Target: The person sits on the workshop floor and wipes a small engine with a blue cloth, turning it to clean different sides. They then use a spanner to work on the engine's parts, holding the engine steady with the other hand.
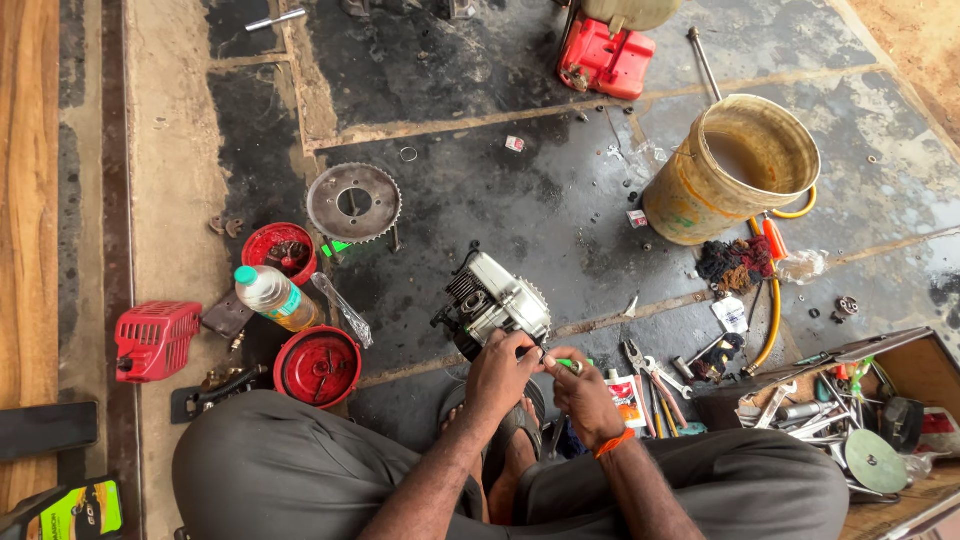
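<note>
Engine: a small grey engine [495,303] is lying on the dark floor [560,200] just in front of the person's knees, close enough for both hands to be reaching it without stretching.
Left hand: the left hand [500,372] is resting against the near side of the engine, fingers curled on its casing; it is probably steadying it so that it is not rolling.
Right hand: the right hand [583,392], with an orange band at the wrist, is pinching a green-handled tool [570,364] whose tip is pointing at the engine beside the left hand. I cannot tell what the tip is touching.
Posture: the person is sitting low with both knees spread, so the work is staying between the legs.
Left side: a red round cover [317,366], a bottle [277,297], a red bowl [279,250] and a sprocket [353,202] are lying near the engine but apart from it; a red housing [154,340] is lying further out.
Right side: pliers [642,364] are waiting just beside the right hand; an open toolbox [880,400] is standing at the edge.
Far side: a bucket [733,168] and a red tank [607,55] are standing well apart.
Open room: the floor beyond the engine is staying mostly bare, while both sides are crowded.
</note>
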Demonstrator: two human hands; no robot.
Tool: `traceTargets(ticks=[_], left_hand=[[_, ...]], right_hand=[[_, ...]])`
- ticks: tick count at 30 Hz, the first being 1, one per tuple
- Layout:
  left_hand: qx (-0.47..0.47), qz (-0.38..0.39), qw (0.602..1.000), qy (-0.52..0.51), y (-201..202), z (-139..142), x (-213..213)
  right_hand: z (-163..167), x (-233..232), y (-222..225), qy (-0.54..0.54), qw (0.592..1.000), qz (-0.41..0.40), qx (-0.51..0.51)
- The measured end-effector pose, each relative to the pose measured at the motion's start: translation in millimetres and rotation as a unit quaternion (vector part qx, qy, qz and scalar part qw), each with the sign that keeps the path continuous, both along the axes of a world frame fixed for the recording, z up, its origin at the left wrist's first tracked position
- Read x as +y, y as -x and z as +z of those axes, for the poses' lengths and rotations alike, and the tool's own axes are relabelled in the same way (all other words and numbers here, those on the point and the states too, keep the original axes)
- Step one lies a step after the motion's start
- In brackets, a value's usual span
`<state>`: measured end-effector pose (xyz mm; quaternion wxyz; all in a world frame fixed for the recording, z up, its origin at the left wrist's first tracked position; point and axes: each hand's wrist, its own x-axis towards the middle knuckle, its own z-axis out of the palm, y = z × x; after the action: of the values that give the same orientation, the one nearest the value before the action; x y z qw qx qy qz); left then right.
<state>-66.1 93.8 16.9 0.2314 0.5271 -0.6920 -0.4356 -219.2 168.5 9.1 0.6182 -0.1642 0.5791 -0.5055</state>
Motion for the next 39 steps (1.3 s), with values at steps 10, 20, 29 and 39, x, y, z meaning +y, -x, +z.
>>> traceTargets(ticks=[10, 20, 29, 39], left_hand=[[0.014, 0.002, 1.0, -0.003, -3.0, 3.1, 2.0], [-0.006, -0.019, 1.0, 0.022, -5.5, 12.7, 1.4], [-0.073, -0.029, 0.997, -0.014, -1.5, 18.4, 1.4], [0.004, -0.001, 1.0, 0.001, -2.5, 5.1, 1.8]], right_hand=[[21.8, -6.7, 0.1, -0.075, 0.994, 0.056, -0.055], [13.7, -5.7, -2.9, -0.034, 0.994, 0.078, -0.066], [2.4, -1.0, 7.0, 0.059, 0.973, 0.129, 0.182], [20.6, -6.1, 4.0, -0.085, 0.992, 0.092, 0.009]])
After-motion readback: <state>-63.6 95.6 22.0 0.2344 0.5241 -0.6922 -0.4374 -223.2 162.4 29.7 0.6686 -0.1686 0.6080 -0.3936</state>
